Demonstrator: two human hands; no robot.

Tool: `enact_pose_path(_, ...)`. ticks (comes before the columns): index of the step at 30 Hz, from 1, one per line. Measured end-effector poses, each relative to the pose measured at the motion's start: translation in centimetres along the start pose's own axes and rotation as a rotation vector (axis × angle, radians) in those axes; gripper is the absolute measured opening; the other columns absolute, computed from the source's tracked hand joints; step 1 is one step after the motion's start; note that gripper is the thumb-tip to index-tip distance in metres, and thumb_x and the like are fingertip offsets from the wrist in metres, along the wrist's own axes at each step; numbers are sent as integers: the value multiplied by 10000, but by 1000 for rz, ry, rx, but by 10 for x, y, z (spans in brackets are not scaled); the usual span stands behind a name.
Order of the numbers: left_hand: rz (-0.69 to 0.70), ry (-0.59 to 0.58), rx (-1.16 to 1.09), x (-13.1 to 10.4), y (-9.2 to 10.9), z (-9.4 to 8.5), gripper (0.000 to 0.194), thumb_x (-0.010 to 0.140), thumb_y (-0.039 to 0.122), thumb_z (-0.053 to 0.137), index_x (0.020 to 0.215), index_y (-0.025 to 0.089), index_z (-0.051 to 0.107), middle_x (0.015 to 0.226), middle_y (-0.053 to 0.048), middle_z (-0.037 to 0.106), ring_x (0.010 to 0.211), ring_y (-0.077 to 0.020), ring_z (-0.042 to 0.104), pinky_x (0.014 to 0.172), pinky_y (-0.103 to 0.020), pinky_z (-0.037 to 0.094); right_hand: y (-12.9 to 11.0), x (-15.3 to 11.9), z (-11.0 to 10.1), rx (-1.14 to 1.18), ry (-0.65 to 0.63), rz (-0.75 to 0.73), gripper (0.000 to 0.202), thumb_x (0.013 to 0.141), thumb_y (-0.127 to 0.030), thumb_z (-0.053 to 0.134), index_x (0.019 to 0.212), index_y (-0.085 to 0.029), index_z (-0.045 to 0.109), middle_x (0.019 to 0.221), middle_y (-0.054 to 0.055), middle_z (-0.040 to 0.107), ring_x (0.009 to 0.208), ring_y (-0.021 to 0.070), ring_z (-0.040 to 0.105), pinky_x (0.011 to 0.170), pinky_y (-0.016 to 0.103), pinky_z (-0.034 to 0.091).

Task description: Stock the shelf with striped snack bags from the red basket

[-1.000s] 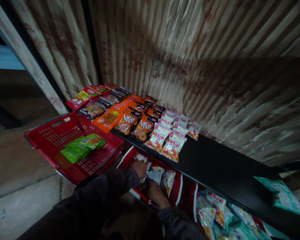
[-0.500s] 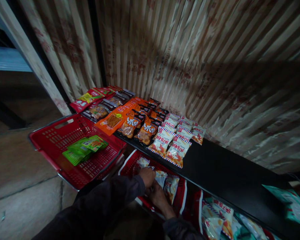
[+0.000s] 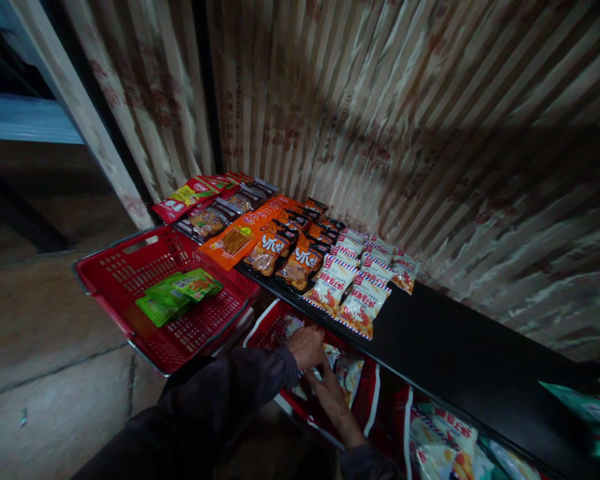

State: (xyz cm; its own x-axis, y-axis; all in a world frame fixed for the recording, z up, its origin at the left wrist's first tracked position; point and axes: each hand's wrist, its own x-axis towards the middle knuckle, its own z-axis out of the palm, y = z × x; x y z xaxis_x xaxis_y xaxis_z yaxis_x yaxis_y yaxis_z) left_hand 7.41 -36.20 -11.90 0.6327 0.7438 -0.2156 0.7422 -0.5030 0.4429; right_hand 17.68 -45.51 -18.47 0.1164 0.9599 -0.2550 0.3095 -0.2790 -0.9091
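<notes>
Both of my hands are low inside a red basket (image 3: 375,400) under the shelf's front edge, among snack bags (image 3: 350,377) with white, orange and clear parts. My left hand (image 3: 306,347) is curled, knuckles up, beside a striped-edge bag (image 3: 291,325); its fingertips are hidden, so what it grips cannot be made out. Right by it, my right hand (image 3: 329,392) reaches in from below, thumb and forefinger apart, over the bags. White-and-red snack bags (image 3: 364,303) lie in rows on the black shelf (image 3: 440,333) just above the basket.
On the left stands a red basket (image 3: 105,293) holding green packets (image 3: 180,293). Orange bags (image 3: 300,260), brown packs (image 3: 205,220) and red packets (image 3: 190,197) line the shelf. Another basket of bags (image 3: 440,440) sits lower right, and a teal bag (image 3: 590,413) lies at right. Wrapped corrugated sheeting (image 3: 380,120) stands behind.
The view has shifted slightly, so everything sits a little further right. My left hand has moved slightly up from the right hand, whose thumb and forefinger now show apart.
</notes>
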Motion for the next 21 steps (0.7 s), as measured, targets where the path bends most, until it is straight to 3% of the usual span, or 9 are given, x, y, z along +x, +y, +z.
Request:
enact_pose_path(4, 27, -16, -22, -2, 1, 5, 242, 802, 180, 511, 972, 126, 674, 1029, -157, 678, 954, -269, 675, 816, -347, 539, 5, 1, 1, -46, 59, -92, 550, 758, -385, 625, 1279, -225, 548, 1238, 95, 644, 1200, 266, 575, 1018, 416, 452)
enact_pose_path(13, 107, -20, -61, -10, 7, 10, 279, 850, 191, 478, 1034, 108, 670, 1117, -167, 646, 1015, -260, 642, 887, -349, 512, 33, 10, 1, -111, 237, -217, 487, 701, -331, 621, 1170, -203, 605, 1250, 130, 618, 1268, 294, 509, 1090, 478, 372)
enact_pose_path(21, 235, -12, -164, -26, 3, 8, 234, 871, 295, 532, 980, 175, 701, 1051, -88, 672, 965, -194, 641, 866, -269, 489, 35, -6, -8, -2, 338, -52, 372, 755, -473, 546, 989, -202, 646, 1050, 87, 708, 1010, 250, 641, 945, 391, 476)
